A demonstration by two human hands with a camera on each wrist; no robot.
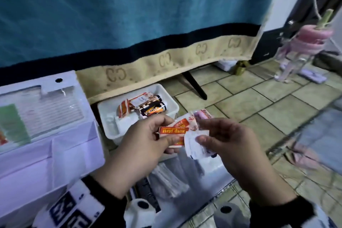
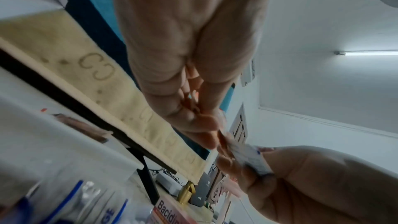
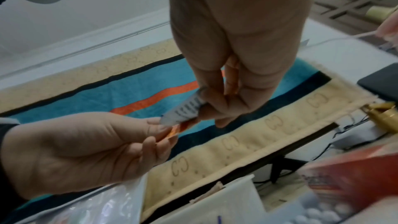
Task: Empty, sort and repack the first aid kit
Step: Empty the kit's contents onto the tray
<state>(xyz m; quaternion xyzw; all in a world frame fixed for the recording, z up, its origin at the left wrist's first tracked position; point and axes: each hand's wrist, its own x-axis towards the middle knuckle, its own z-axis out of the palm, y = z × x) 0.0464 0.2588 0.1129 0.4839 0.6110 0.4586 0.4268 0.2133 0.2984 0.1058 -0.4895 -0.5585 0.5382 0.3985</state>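
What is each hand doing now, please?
Left hand: pinches the orange plaster packets.
Right hand: pinches a white sachet.

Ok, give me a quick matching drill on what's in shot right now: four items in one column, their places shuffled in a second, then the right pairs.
Items:
1. orange sachets
2. white packet
3. batteries
4. padlock

Places:
A. in the white tray
B. pinched in the left hand
C. on the tiled floor by the hem of the cloth
D. pinched in the right hand

Pairs: 1-B, 2-D, 3-A, 4-C
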